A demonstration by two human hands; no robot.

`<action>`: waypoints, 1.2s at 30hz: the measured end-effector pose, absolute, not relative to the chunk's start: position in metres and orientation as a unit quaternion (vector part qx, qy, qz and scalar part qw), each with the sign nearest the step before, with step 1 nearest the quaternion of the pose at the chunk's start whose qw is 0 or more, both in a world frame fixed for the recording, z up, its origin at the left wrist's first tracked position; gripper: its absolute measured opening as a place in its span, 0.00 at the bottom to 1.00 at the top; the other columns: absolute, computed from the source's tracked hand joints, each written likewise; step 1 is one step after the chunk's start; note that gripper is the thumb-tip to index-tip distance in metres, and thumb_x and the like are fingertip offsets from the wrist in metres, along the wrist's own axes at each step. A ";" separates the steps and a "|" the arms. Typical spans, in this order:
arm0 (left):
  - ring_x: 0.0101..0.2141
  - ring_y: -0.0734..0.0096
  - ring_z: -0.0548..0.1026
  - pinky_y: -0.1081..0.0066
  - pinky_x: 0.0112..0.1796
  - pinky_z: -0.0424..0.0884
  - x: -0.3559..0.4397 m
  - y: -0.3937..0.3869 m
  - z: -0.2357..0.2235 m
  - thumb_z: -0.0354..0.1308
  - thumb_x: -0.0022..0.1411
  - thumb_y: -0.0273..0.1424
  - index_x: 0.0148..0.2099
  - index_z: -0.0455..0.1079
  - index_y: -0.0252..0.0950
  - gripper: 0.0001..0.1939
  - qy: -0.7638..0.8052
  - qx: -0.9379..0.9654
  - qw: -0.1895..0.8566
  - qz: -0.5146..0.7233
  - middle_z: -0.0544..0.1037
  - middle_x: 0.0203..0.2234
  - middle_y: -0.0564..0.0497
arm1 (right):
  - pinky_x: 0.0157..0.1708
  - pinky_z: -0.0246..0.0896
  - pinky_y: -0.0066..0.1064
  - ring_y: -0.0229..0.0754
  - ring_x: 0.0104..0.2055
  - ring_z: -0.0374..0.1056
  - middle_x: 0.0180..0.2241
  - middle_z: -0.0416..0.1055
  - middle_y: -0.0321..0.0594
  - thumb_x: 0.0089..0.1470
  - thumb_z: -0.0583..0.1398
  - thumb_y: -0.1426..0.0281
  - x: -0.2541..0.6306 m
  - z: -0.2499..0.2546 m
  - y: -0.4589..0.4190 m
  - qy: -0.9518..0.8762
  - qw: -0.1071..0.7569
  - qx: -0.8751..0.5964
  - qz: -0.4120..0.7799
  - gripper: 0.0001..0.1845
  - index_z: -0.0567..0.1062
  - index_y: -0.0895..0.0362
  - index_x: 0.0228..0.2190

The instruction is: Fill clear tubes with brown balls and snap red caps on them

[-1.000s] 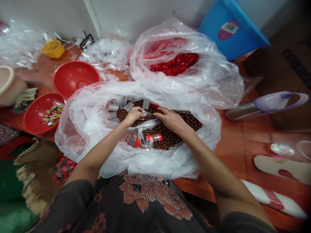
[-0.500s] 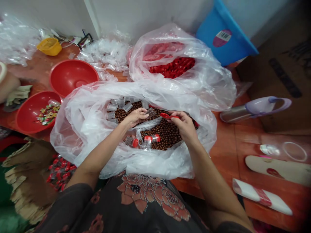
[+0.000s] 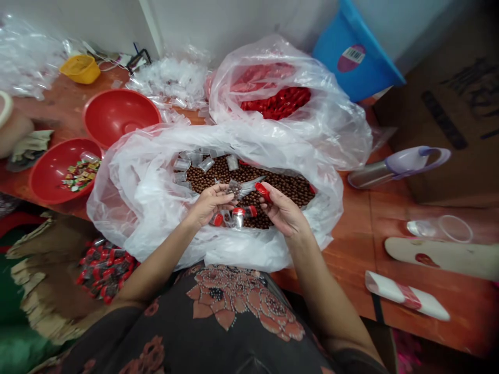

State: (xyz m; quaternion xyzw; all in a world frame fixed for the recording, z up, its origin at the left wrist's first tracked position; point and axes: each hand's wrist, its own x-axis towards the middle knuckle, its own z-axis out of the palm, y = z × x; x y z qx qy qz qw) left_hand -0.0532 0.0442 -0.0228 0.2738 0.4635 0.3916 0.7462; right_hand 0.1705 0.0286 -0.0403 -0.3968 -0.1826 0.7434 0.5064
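Between the thumb and fingers of my left hand is a small clear plastic jar with some brown balls visible in it. My right hand pinches a red cap, a short way right of the jar and apart from it. Both hands are over a large open plastic bag full of small brown balls. Several uncapped clear jars lie on the balls at the far left of the bag. Red-capped jars rest at its near side, just below my hands.
Behind stands a clear bag of red caps, beside a blue bucket. Two red bowls are at the left, the nearer with wrapped pieces. A carton of red-capped jars sits low left. A steel flask lies at the right.
My left hand has drawn nearer to my body with the jar. My right hand has turned and raised the red cap upright, closer to the jar. The view has shifted slightly.
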 end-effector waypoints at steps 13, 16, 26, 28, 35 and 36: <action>0.37 0.71 0.78 0.70 0.39 0.74 -0.035 0.014 -0.038 0.70 0.49 0.26 0.49 0.75 0.37 0.23 0.432 0.341 0.745 0.377 0.80 0.43 0.48 | 0.38 0.74 0.31 0.35 0.35 0.75 0.40 0.77 0.35 0.55 0.64 0.59 0.146 -0.027 0.021 -0.384 0.552 -0.472 0.570 0.16 0.72 0.50 0.44; 0.37 0.71 0.78 0.71 0.38 0.74 -0.033 0.012 -0.036 0.71 0.49 0.27 0.49 0.75 0.36 0.23 0.430 0.340 0.753 0.365 0.81 0.43 0.47 | 0.47 0.73 0.36 0.38 0.42 0.76 0.43 0.77 0.36 0.57 0.63 0.59 0.139 -0.026 0.019 -0.430 0.565 -0.465 0.529 0.14 0.72 0.50 0.44; 0.34 0.63 0.82 0.68 0.36 0.78 -0.036 0.019 -0.026 0.63 0.57 0.27 0.51 0.73 0.29 0.19 0.393 0.253 0.817 0.337 0.82 0.38 0.40 | 0.47 0.73 0.41 0.42 0.42 0.77 0.36 0.78 0.38 0.62 0.56 0.54 0.137 -0.029 0.021 -0.419 0.550 -0.486 0.534 0.16 0.71 0.51 0.44; 0.34 0.65 0.82 0.69 0.35 0.78 -0.034 0.018 -0.028 0.64 0.56 0.27 0.51 0.74 0.29 0.19 0.403 0.270 0.807 0.338 0.82 0.38 0.41 | 0.48 0.72 0.41 0.42 0.42 0.77 0.37 0.79 0.39 0.61 0.56 0.54 0.136 -0.030 0.023 -0.432 0.539 -0.482 0.539 0.17 0.71 0.52 0.45; 0.34 0.69 0.80 0.67 0.37 0.77 -0.031 0.014 -0.036 0.70 0.51 0.32 0.48 0.76 0.32 0.21 0.408 0.334 0.777 0.344 0.82 0.37 0.44 | 0.55 0.65 0.41 0.45 0.53 0.72 0.50 0.77 0.40 0.60 0.57 0.53 0.138 -0.032 0.022 -0.594 0.434 -0.463 0.494 0.21 0.76 0.50 0.49; 0.34 0.70 0.79 0.67 0.38 0.77 -0.031 0.014 -0.036 0.70 0.51 0.32 0.48 0.76 0.32 0.21 0.410 0.340 0.776 0.338 0.82 0.38 0.44 | 0.57 0.63 0.41 0.45 0.55 0.71 0.51 0.76 0.39 0.60 0.57 0.53 0.140 -0.032 0.021 -0.616 0.425 -0.460 0.478 0.21 0.76 0.49 0.49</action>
